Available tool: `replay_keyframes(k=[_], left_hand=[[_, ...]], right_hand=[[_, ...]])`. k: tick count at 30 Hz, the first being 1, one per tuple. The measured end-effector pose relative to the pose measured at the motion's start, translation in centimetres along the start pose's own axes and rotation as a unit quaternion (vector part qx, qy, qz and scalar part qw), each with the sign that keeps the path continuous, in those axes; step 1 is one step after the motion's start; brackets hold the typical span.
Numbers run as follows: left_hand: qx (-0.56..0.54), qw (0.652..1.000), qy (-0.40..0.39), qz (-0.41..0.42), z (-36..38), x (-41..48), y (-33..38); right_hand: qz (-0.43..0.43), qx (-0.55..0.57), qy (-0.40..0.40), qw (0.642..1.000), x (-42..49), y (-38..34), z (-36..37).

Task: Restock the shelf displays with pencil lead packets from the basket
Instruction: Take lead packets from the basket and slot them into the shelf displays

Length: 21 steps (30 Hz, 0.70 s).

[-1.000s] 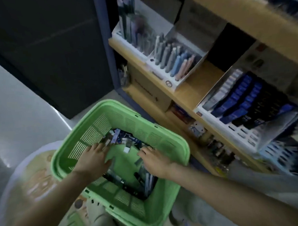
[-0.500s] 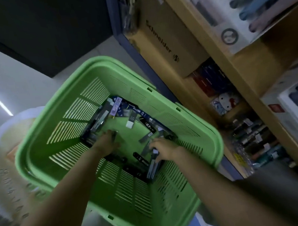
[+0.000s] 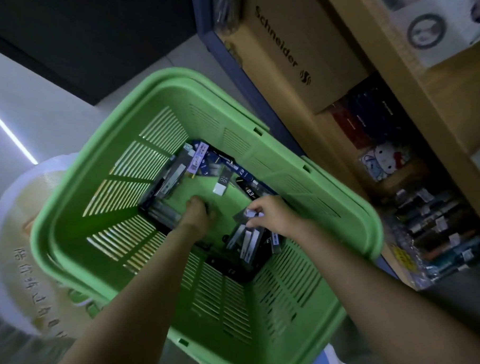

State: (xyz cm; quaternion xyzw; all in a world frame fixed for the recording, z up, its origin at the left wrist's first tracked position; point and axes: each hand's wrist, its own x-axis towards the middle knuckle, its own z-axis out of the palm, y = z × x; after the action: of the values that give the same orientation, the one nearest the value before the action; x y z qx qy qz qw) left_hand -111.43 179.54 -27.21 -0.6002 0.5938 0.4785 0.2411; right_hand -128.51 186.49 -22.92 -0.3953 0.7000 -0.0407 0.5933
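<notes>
A green basket point(image 3: 140, 191) with slotted walls fills the middle of the view, standing just left of a wooden shelf point(image 3: 411, 97), and both bare arms reach down into it from the near side. The left hand point(image 3: 197, 215) is at the middle of the basket floor with its fingers curled downward. A dark item lies at its fingertips, but whether the hand grips it cannot be told. The right hand point(image 3: 276, 217) is just to the right of the left hand. Its thumb and forefinger pinch the pale top edge of a pencil lead packet point(image 3: 250, 214), which is tilted above the floor. More loose packets point(image 3: 172, 176) lie heaped along the far left wall of the basket and on round the far corner, and a second cluster of packets point(image 3: 249, 242) lies in the near right corner under the right wrist. A small black-and-white pack marked 100 point(image 3: 223, 181) lies alone on the floor, far of both hands. On a lower level of the shelf stands a brown cardboard box printed Schneider point(image 3: 296, 55), and right of it sits a Hello Kitty item point(image 3: 383, 159). The basket rests partly over a round white surface with printed characters point(image 3: 12, 233) at the left.
</notes>
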Motion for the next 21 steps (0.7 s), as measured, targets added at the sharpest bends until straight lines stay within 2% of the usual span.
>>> replay_keyframes(k=[3,5,10,16,21], left_hand=[[-0.142,0.99,-0.019,0.003,-0.2,-0.2,1.2],[-0.186,0.982,-0.031,0.031,-0.4,-0.7,2.1],[-0.184,0.975,-0.076,0.099,-0.2,-2.7,3.5],[-0.231,0.968,-0.071,0.065,-0.2,-3.8,3.5],[-0.254,0.943,-0.135,0.166,-1.3,-5.8,3.7]], right_hand=[[-0.031,0.011,0.009,0.999,-0.8,-1.1,-0.8],[-0.047,0.021,0.006,0.999,-1.3,-1.7,-1.3],[-0.074,0.047,0.02,0.996,-1.7,-2.8,-1.7],[-0.071,0.082,0.085,0.99,-1.6,-2.9,-1.2],[-0.035,0.17,0.149,0.974,-1.1,-3.7,-0.6]])
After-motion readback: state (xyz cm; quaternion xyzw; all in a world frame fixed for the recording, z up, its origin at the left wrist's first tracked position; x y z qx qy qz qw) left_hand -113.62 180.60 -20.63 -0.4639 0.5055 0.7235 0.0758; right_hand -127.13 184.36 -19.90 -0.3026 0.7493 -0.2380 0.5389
